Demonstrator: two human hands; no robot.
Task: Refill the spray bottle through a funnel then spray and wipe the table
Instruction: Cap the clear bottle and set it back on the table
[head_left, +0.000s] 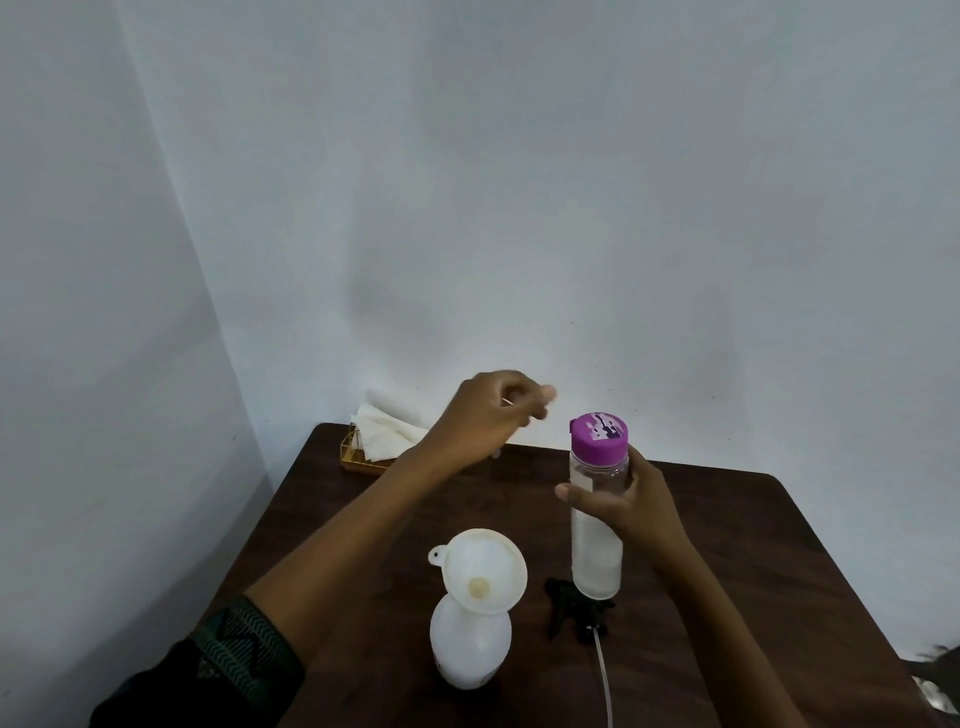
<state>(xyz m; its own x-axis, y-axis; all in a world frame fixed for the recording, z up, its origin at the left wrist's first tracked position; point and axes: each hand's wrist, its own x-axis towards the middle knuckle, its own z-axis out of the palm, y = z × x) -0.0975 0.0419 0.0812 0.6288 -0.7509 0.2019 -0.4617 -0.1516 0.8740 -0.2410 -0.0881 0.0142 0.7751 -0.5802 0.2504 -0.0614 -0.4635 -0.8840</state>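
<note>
Right hand (631, 506) held the clear bottle (597, 525) upright, fingers (576, 493) wrapped round its upper body just under the purple cap (599, 438); cap was on. Left hand (485, 410) hung up and left of the cap, fingers loosely curled; blurred, so whether they pinched anything could not be told. Spray bottle (470, 642) stood on the worktop (753, 545) below the left wrist, funnel (485, 569) seated in its neck. Black spray head (576, 613) lay under the held bottle, tissues (382, 428) beyond the left fingers.

Risks, as judged: the light spray bottle looked top-heavy with the funnel; a forearm brush could tip it. A fast pour could overflow the funnel. One-handed grip might slip while uncapping.
</note>
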